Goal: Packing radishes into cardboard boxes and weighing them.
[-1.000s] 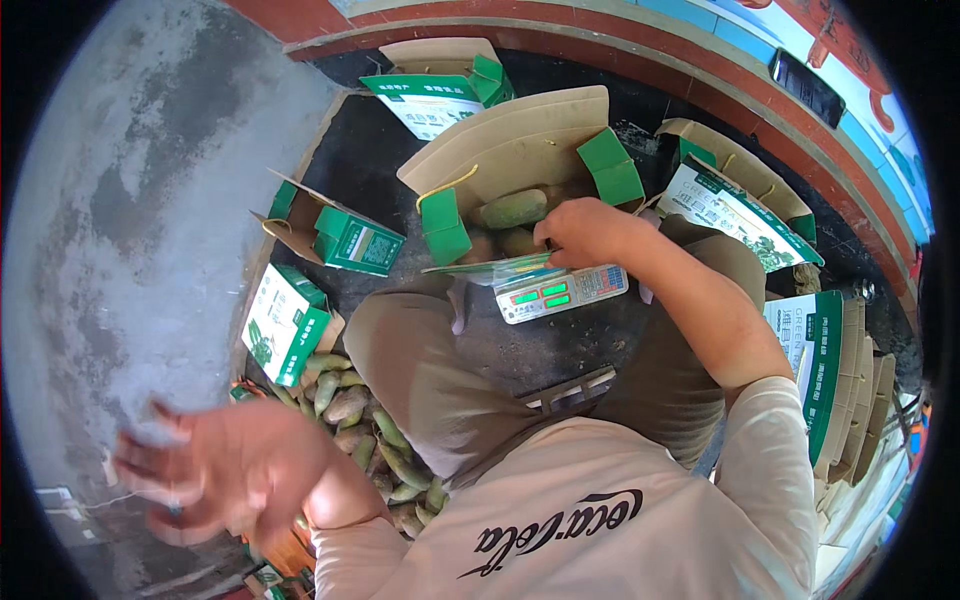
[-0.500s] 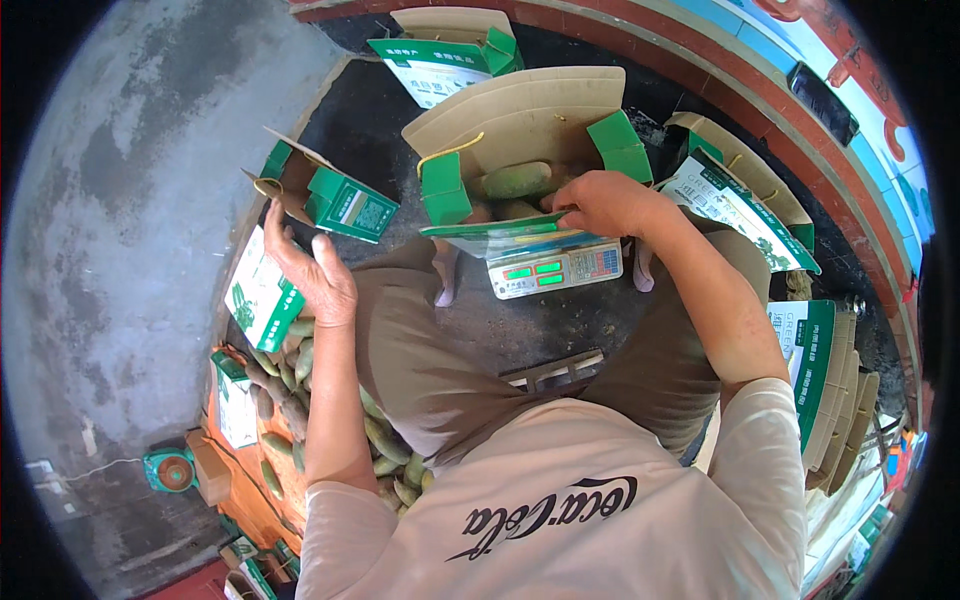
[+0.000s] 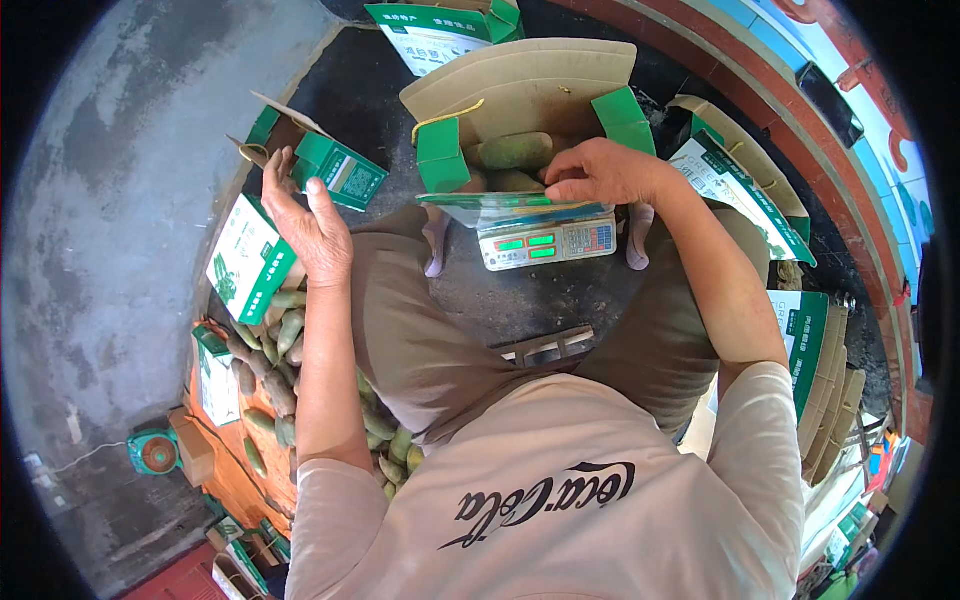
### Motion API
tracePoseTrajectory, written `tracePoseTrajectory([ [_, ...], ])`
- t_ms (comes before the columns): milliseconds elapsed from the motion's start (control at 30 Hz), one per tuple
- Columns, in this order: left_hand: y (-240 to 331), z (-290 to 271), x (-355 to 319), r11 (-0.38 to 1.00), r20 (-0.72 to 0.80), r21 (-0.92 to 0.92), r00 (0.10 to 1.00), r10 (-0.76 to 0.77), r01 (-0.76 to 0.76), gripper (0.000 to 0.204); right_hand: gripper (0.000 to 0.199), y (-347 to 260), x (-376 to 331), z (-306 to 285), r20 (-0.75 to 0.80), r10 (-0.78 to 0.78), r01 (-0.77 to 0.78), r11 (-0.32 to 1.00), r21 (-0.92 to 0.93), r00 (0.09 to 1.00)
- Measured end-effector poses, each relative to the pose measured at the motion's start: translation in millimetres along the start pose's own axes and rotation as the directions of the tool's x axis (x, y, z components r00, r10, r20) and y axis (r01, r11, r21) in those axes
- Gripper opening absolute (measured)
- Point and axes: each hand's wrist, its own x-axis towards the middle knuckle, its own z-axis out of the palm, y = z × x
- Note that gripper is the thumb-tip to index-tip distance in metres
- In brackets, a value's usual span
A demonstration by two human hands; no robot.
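Note:
My left hand (image 3: 311, 230) is raised with its fingers stretched out and thumb apart; nothing is in it. My right hand (image 3: 610, 173) reaches over the front edge of a cardboard box (image 3: 560, 83), its fingers curled by the green radishes (image 3: 515, 152) inside. Whether a radish is in its grip is hidden. The box has green end flaps and a raised brown back flap. In front of its lower edge sits a white digital scale (image 3: 546, 243) with lit green displays and a keypad, between my feet.
More radishes (image 3: 262, 372) lie heaped beside my left leg. Around me stand an open carton (image 3: 344, 180) at left, another (image 3: 440, 40) behind, one (image 3: 740, 185) at right, and stacked flat cartons (image 3: 815, 370). A small green fan (image 3: 154, 453) is at lower left.
The view has shifted a little, so most things sit higher in the picture. My left hand stays raised and open; my right hand stays at the box, its fingers a little more curled.

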Motion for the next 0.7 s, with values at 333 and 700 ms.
tracePoseTrajectory([
  [333, 0.2, 5.4, 3.3, 0.999, 0.053, 0.030, 0.998, -0.030, 0.028, 0.051, 0.025, 6.6, -22.5, -44.7, -0.355, -0.062, 0.105, 0.989, 0.105, 0.933],
  [700, 17.5, 17.6, 3.4, 0.995, 0.067, -0.041, 0.994, -0.089, 0.092, 0.050, 0.023, 15.5, 29.7, -33.3, -0.127, 0.020, -0.047, 0.977, -0.209, 0.992],
])
